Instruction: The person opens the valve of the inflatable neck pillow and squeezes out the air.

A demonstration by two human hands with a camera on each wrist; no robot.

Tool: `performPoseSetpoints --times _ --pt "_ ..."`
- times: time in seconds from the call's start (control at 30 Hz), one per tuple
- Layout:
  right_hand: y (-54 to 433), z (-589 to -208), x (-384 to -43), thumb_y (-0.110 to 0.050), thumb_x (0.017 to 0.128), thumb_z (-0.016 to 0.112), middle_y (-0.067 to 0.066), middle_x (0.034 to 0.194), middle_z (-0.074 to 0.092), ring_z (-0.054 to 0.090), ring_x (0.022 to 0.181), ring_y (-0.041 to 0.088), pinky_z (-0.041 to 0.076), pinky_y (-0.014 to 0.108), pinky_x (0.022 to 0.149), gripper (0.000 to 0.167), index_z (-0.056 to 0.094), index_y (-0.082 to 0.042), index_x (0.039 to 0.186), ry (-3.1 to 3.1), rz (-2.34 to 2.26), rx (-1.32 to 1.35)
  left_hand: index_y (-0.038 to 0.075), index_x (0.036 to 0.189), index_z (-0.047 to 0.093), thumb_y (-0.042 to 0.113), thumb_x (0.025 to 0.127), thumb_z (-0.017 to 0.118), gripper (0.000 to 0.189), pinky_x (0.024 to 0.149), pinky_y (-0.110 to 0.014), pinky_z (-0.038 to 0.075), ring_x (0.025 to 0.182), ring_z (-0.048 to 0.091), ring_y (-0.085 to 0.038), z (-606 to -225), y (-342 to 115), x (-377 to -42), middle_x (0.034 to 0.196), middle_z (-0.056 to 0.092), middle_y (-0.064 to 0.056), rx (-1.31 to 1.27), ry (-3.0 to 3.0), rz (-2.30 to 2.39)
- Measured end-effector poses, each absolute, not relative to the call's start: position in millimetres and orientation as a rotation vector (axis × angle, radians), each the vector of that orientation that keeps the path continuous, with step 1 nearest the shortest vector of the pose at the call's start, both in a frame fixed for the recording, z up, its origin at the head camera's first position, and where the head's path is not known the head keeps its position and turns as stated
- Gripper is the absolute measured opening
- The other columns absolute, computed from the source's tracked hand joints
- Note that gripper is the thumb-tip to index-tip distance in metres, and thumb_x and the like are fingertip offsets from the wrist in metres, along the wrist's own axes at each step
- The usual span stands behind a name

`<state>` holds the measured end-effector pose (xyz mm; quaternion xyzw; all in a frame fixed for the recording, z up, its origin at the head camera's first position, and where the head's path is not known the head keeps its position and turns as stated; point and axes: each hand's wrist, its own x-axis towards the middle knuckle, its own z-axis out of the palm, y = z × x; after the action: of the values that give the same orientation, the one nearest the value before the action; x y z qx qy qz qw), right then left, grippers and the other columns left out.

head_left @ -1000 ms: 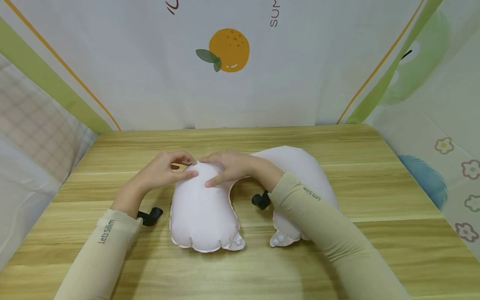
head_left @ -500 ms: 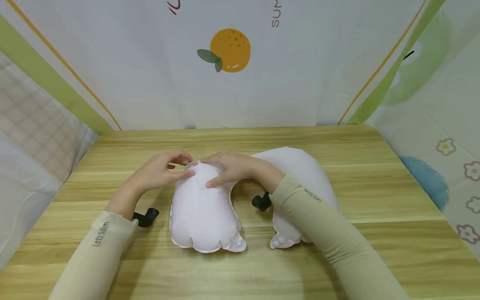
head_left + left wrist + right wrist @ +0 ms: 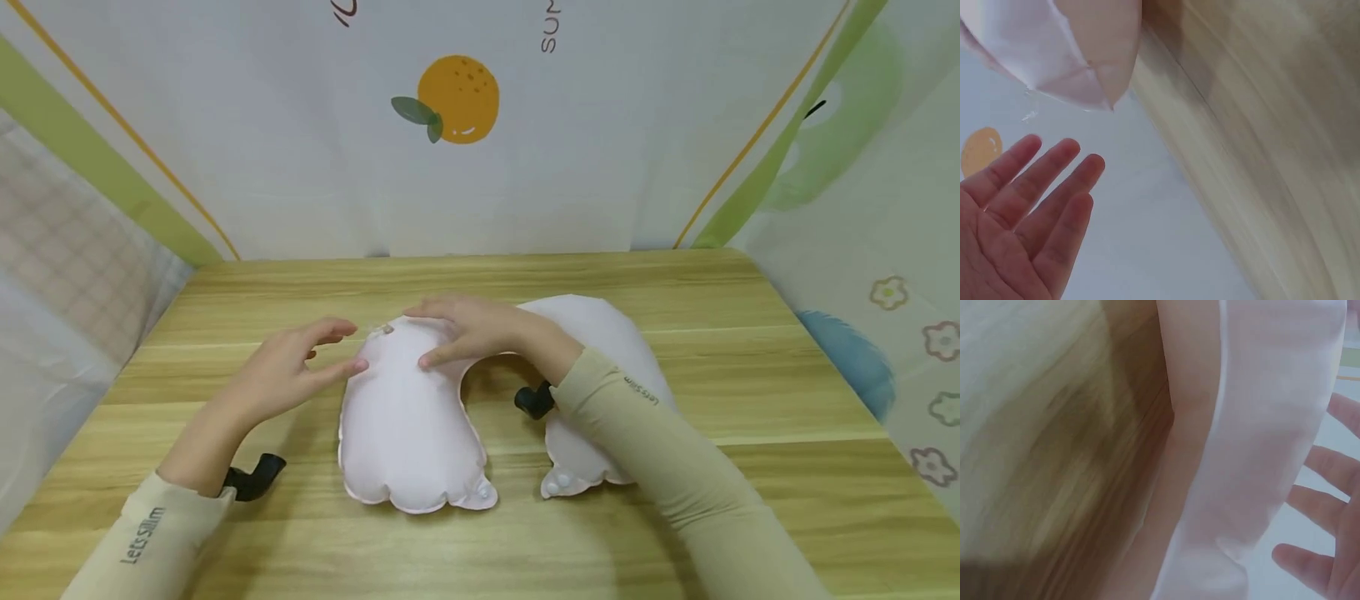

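Observation:
A puffed-up, pale pink U-shaped neck pillow [image 3: 408,425] lies on the wooden table, its two ends toward me. A small clear valve [image 3: 384,330] sticks up at the far side of its left arm. Beside that arm, my left hand [image 3: 288,371] holds nothing; its fingers are spread and the thumb tip is close to the fabric. The left wrist view shows these fingers [image 3: 1063,187] apart from the pillow. My right hand [image 3: 480,329] rests over the top of the left arm, thumb and fingers loosely extended. Snap buttons [image 3: 555,483] sit on the end tabs.
The wooden table [image 3: 450,550] spreads around the pillow. A white curtain [image 3: 585,167] with a printed orange hangs behind its far edge, and printed cloths hang at both sides. A black wrist mount [image 3: 258,477] juts from each sleeve.
My left hand has let go of the valve area and drawn back to the left and toward me. My right hand has shifted slightly right on the pillow, which stays nearly in place.

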<state>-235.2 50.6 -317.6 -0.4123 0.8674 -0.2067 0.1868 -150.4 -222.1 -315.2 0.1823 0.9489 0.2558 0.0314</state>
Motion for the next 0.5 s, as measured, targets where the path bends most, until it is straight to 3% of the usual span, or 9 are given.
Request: performPoseSetpoints --times 0.17,0.5 --pt "52.1 -315.6 -233.5 -0.052 0.09 0.068 0.011 0.164 0.028 0.02 0.154 0.029 0.018 0.048 0.126 0.079 0.036 -0.021 0.155 2.473 -0.578 -1.178 0.008 0.135 0.06 0.046 0.094 0.065 0.057 0.094 -0.061 0.051 0.123 0.059 -0.042 -313.7 -219.1 -144.2 0.136 0.063 -0.014 0.619 2.905 0.775" --pt "47.4 -319.8 -227.5 -0.058 0.09 0.063 0.012 0.163 0.029 0.022 0.152 0.034 0.02 0.051 0.125 0.082 0.033 -0.02 0.156 2.527 -0.485 -1.246 0.009 0.144 0.051 0.046 0.093 0.066 0.065 0.103 -0.065 0.044 0.134 0.05 -0.042 -318.3 -210.3 -145.0 0.146 0.053 -0.016 0.675 2.862 0.794"
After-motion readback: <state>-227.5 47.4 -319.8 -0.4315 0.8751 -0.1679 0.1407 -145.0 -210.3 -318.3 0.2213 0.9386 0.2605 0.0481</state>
